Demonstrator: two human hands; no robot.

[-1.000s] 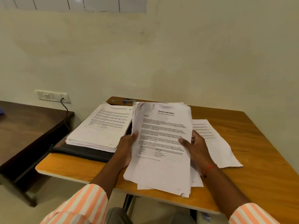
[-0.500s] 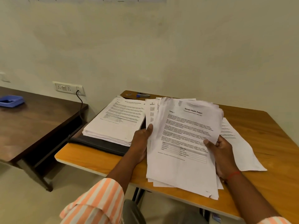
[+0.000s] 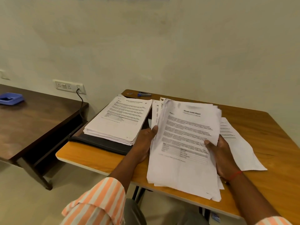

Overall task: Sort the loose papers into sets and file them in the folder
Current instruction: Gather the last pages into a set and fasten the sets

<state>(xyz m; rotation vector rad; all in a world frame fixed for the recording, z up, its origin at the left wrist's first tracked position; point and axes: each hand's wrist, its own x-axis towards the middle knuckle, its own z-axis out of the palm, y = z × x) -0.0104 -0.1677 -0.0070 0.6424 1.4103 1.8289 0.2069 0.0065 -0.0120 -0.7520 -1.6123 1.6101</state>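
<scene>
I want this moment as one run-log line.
left hand: grips paper stack, left edge | right hand: grips stack, right edge | sorted pile: on folder | loose sheet: on table

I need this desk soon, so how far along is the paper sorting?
Looks done: one stack rests on the black folder. In hand: the left hand and right hand hold a thick loose bundle. Left: that bundle and the sheet lying on the table beside it need sorting and filing.

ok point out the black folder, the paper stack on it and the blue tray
black folder (image 3: 103,144), head view, on its bare front edge
paper stack (image 3: 118,121), head view, on the top sheet
blue tray (image 3: 16,100), head view, on its near rim
</scene>
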